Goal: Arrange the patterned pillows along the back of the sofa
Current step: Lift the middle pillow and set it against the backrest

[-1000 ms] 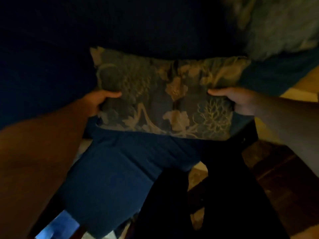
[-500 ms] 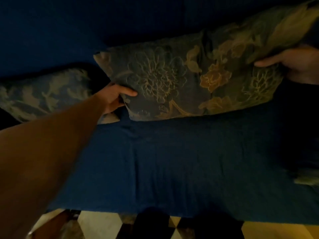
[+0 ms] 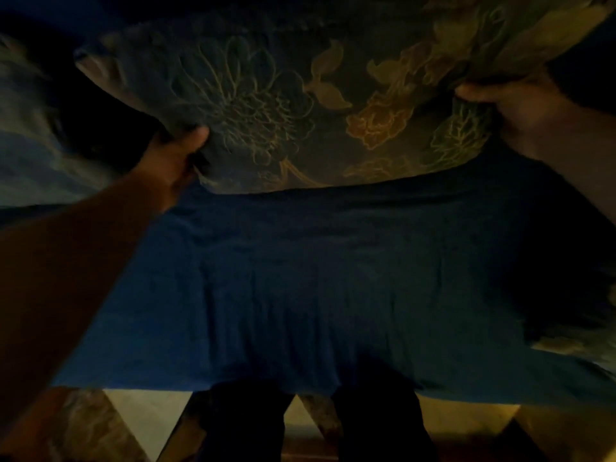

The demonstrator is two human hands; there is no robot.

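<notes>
A dark floral patterned pillow [image 3: 286, 105] stretches across the top of the view, its lower edge resting on the blue sofa seat [image 3: 316, 278] against the dark backrest. My left hand [image 3: 176, 151] grips its lower left corner, thumb on the front face. My right hand [image 3: 520, 111] grips its right end. A second patterned pillow [image 3: 30, 138] lies blurred at the far left, beside the first. A bit of a third patterned pillow [image 3: 580, 348] shows at the right edge of the seat.
The sofa's front edge runs along the bottom, with my dark-clothed legs [image 3: 310, 425] against it. Below lies a floor [image 3: 146, 415] of light and dark tiles. The room is dim.
The pillow, held in both hands, has gone from in front of me to the back of the seat, to the right of the left pillow. The view has closed in on it.
</notes>
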